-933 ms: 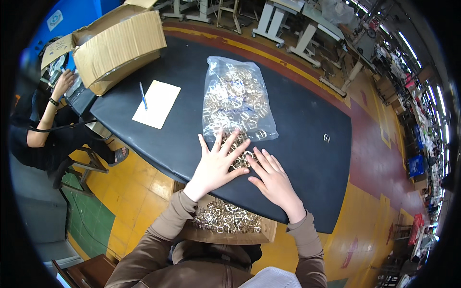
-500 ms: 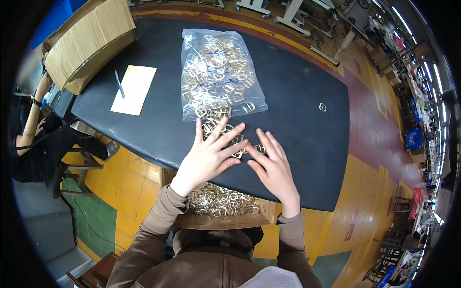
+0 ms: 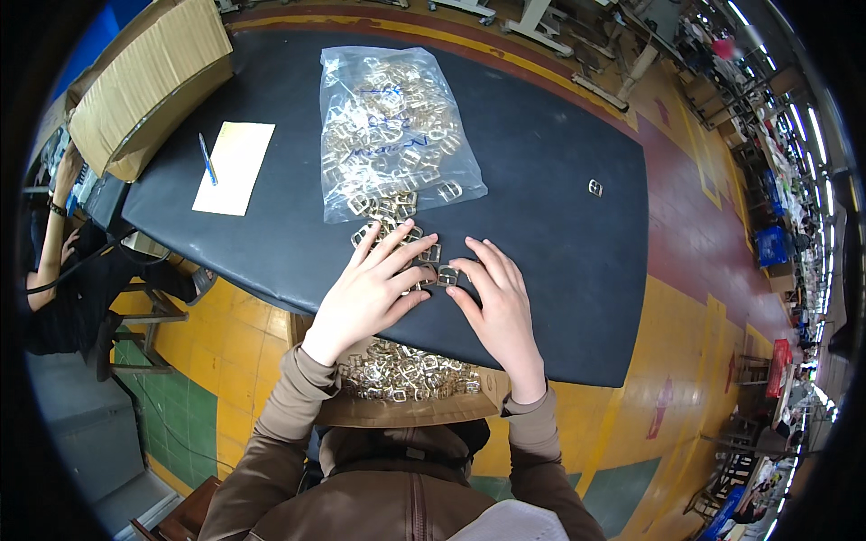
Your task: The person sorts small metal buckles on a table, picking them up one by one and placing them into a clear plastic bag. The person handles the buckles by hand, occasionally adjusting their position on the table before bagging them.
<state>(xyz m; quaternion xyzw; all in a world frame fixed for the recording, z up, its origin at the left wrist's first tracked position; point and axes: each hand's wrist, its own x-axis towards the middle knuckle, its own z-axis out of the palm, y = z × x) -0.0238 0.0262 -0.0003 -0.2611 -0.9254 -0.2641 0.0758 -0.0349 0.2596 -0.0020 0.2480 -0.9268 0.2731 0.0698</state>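
Metal buckles (image 3: pixel 388 209) spill from the mouth of a clear plastic bag (image 3: pixel 336 180) onto a dark padded table (image 3: pixel 568 288). My left hand (image 3: pixel 365 288) lies over the spilled pile, its fingers spread, hiding some of the buckles. At the pile's right side sits a single square buckle (image 3: pixel 447 276). My right hand (image 3: pixel 499 311) is beside that buckle, fingers apart and curved, with fingertips close to it or touching it; which of the two I cannot tell. Below the table's near edge, an open cardboard box (image 3: pixel 406 415) holds many more buckles (image 3: pixel 410 371).
One buckle (image 3: pixel 595 187) lies alone at the table's right. Left of the bag are a sheet of paper (image 3: pixel 236 180) and a blue pen (image 3: pixel 208 162). A large cardboard box (image 3: pixel 149 90) stands at the far left corner, near another person's arm (image 3: pixel 59 198).
The view has shifted slightly, moving the whole scene left and up. My right hand's fingers have moved a little away from my left hand, and a square buckle now shows between them.
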